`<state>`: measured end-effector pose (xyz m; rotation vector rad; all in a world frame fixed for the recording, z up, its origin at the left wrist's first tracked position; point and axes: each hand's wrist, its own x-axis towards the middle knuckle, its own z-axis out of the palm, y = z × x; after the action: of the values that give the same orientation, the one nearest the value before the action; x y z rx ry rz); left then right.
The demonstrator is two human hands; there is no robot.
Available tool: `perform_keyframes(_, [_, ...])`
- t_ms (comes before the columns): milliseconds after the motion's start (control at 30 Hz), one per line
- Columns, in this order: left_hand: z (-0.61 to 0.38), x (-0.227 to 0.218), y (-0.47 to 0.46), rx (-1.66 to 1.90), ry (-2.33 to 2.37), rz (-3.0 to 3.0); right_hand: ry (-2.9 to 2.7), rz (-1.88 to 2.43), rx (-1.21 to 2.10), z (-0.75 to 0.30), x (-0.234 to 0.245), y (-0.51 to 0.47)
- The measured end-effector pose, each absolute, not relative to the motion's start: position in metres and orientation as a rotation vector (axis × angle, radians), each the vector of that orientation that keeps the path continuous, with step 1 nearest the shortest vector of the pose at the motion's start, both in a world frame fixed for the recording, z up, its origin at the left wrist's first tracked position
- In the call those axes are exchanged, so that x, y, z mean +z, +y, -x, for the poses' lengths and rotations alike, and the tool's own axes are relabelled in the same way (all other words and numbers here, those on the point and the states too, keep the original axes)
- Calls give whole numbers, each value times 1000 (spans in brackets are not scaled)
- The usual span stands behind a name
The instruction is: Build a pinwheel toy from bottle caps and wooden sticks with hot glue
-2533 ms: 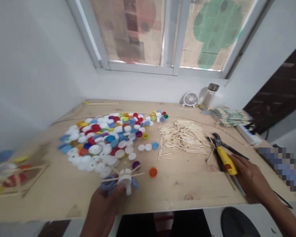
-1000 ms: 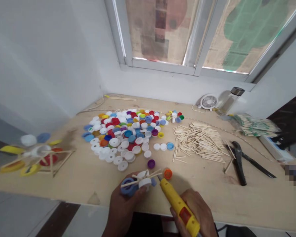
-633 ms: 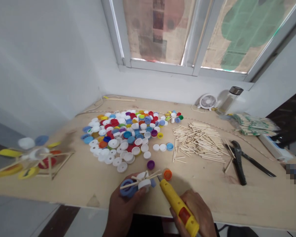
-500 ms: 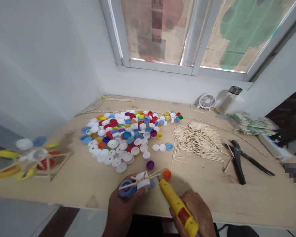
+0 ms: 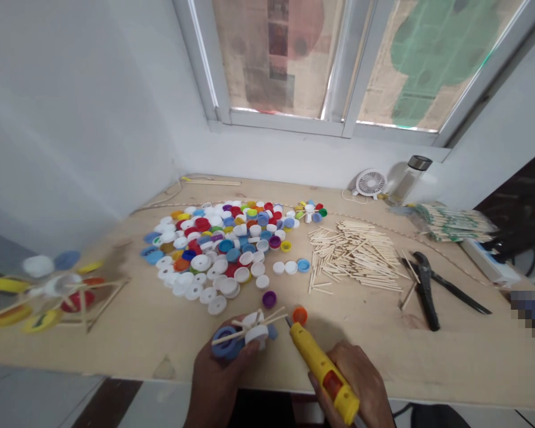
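My left hand [image 5: 223, 368] is closed on a small assembly of white bottle caps [image 5: 255, 336] with wooden sticks fanning out from it. A blue cap [image 5: 227, 343] sits on its left side, and another blue piece shows at its right. My right hand [image 5: 354, 380] grips a yellow hot glue gun [image 5: 321, 368]; its nozzle points up and left, close to the end of a stick on the assembly. Just beyond the nozzle lie an orange cap [image 5: 299, 315] and a purple cap [image 5: 269, 299].
Many colourful bottle caps [image 5: 218, 270] are heaped at centre left, beside a pile of wooden sticks [image 5: 356, 255]. A finished-looking cap-and-stick flower [image 5: 62, 285] stands at left. Black cutters [image 5: 425, 291], a fan [image 5: 370, 183], a bottle [image 5: 410, 178] and bagged sticks [image 5: 455, 222] are at right.
The whole view has shifted slightly. The glue gun's nozzle sits a little farther from the stick end; both hands keep their holds.
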<state>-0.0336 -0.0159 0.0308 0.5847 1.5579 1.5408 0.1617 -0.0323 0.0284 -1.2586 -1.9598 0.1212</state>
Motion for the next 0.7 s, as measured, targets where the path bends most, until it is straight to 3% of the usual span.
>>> perform_keyframes(467, [42,31,-15,1431,1554,-604,-1941,1287,260,-189,24,-31])
perform_keyframes(700, [43,37,-14,1358,1677,-710,-2044,1502,-110,-297,35,-13])
